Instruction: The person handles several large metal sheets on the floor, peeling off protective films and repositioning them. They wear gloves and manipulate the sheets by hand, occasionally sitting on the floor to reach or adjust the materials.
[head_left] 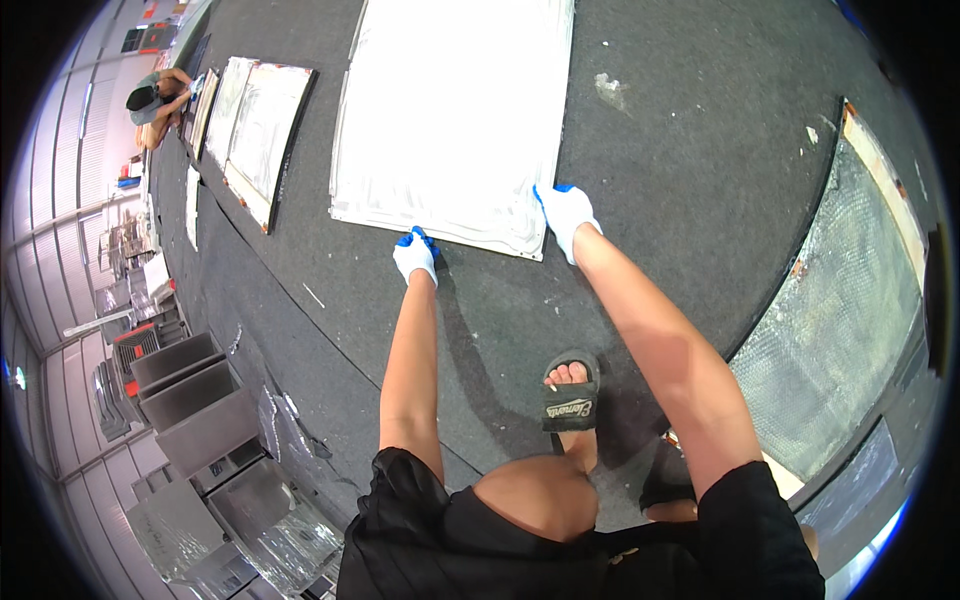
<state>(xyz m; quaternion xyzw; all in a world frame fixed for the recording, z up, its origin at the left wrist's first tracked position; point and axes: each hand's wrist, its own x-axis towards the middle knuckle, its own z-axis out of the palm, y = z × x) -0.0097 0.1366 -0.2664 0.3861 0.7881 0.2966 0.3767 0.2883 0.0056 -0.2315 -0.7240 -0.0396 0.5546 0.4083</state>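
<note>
Farthest left of the gloved fingers and well beyond them, a co-worker (160,105) crouches over a panel piece; also far left, but nearer the body than the fingers, dark grey boxes (205,425) stand grouped. Closer on the left, a pale framed panel (265,120) lies apart from the fingers. The left hand (415,257) meets the near edge of the large white panel (450,120), its blue-tipped fingers bent against that edge; whether they close beneath it I cannot tell. The panel stretches away ahead of these fingers and across to the right hand (570,218), which is at its right edge, close to the near corner, thumb and fingers seemingly about the rim, the grip's underside hidden. The step in hand looks like handling the panel by its edges; any shift from here would call for a firm hold on both edges and the two hands moving together. Well right of the right fingers, a silvery textured panel (840,300) lies on the dark floor covering (690,150).
</note>
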